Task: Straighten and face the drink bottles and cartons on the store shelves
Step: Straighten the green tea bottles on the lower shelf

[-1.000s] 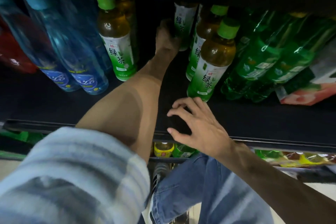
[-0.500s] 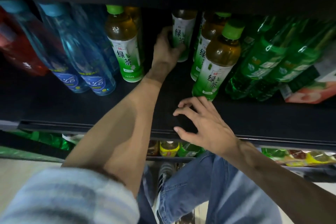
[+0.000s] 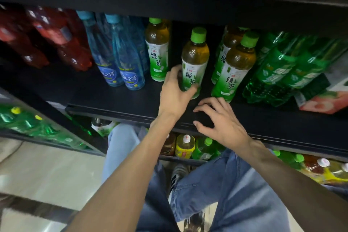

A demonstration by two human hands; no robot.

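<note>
My left hand [image 3: 174, 91] grips the lower part of a green tea bottle [image 3: 194, 56] with a green cap, standing upright near the front of the black shelf [image 3: 113, 100], label facing me. My right hand [image 3: 220, 120] rests on the shelf's front edge with fingers spread and loosely curled, holding nothing. Another green tea bottle [image 3: 157, 49] stands to the left. On the right a green tea bottle [image 3: 236, 68] stands in front of one more [image 3: 225, 51].
Blue water bottles [image 3: 120, 56] and red drink bottles [image 3: 56, 41] fill the shelf's left side. Green soda bottles [image 3: 282, 69] and a pink carton [image 3: 323, 98] stand at the right. The shelf below holds yellow and green bottles [image 3: 185, 146]. My knees and shoes are underneath.
My left hand has pulled the green tea bottle from the back of the shelf to the front. The view shifted down and left. My right hand stayed on the shelf edge.
</note>
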